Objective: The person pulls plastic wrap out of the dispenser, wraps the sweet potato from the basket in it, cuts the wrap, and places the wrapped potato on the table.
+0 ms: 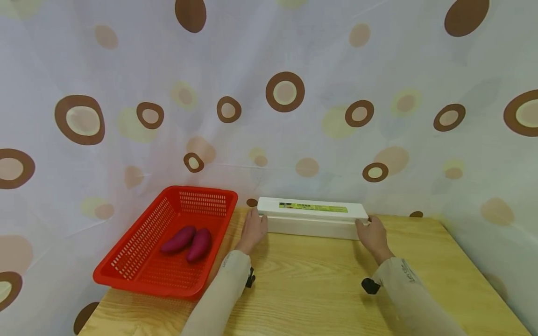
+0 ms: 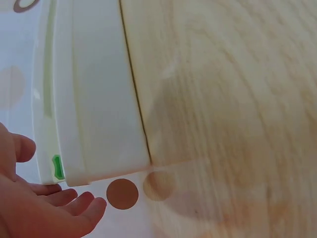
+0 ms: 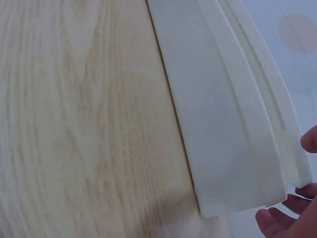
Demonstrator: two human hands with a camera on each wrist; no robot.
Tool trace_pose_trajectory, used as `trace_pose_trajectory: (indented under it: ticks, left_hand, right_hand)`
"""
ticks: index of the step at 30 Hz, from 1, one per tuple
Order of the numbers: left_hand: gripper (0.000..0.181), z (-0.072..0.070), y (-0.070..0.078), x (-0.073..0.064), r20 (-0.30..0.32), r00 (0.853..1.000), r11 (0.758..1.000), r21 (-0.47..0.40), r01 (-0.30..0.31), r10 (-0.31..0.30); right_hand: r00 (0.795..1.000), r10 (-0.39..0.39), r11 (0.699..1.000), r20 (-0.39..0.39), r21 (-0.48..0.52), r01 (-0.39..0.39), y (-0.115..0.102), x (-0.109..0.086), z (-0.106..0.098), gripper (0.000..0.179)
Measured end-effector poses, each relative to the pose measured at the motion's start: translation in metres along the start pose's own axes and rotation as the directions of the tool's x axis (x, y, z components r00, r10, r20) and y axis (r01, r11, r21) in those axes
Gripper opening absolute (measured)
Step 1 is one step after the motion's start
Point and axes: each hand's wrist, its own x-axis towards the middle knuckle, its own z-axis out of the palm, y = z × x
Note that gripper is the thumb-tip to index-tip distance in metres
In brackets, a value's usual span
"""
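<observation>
A long white plastic box (image 1: 311, 227) lies along the table's back edge, its lid (image 1: 269, 206) carrying a green printed label (image 1: 313, 207). At its left end is my left hand (image 1: 254, 228). The left wrist view has those fingers (image 2: 74, 206) loosely extended at the lid's end, near a small green piece (image 2: 58, 167), with the thumb apart. My right hand (image 1: 374, 237) is at the opposite end. In the right wrist view its fingertips (image 3: 270, 220) lie right at the box's corner, and the thumb (image 3: 310, 140) stays off the lid.
A red perforated plastic basket (image 1: 126, 278) stands on the left of the wooden table (image 1: 311, 289), with two purple sweet potatoes (image 1: 199, 244) inside. Behind the table hangs a white cloth (image 1: 286, 140) with brown circles.
</observation>
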Motion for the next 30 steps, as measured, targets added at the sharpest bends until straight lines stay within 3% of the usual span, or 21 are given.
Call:
trace_pose_trajectory:
  ticks: [6,15,22,30]
  left_hand:
    - [0.033,-0.002,0.005,0.009,-0.069,0.997,0.997,-0.064,-0.046,0.042]
    - [0.043,-0.012,0.017,0.02,-0.028,0.999,0.973,-0.225,-0.047,0.042]
    - [0.052,-0.018,0.019,0.03,0.007,1.0,0.954,-0.3,-0.009,0.011]
    - [0.058,-0.018,0.016,0.036,0.088,0.995,0.958,-0.279,0.061,-0.038]
  right_hand:
    - [0.998,0.033,0.991,-0.054,0.131,-0.026,-0.005,0.008,-0.005,0.065]
    - [0.992,0.008,0.979,-0.127,0.205,0.018,-0.013,0.019,-0.012,0.067]
    - [0.999,-0.028,0.969,-0.044,0.244,0.038,-0.013,0.026,-0.017,0.067]
    - [0.995,-0.094,0.964,0.046,0.254,0.079,-0.017,0.034,-0.022,0.068]
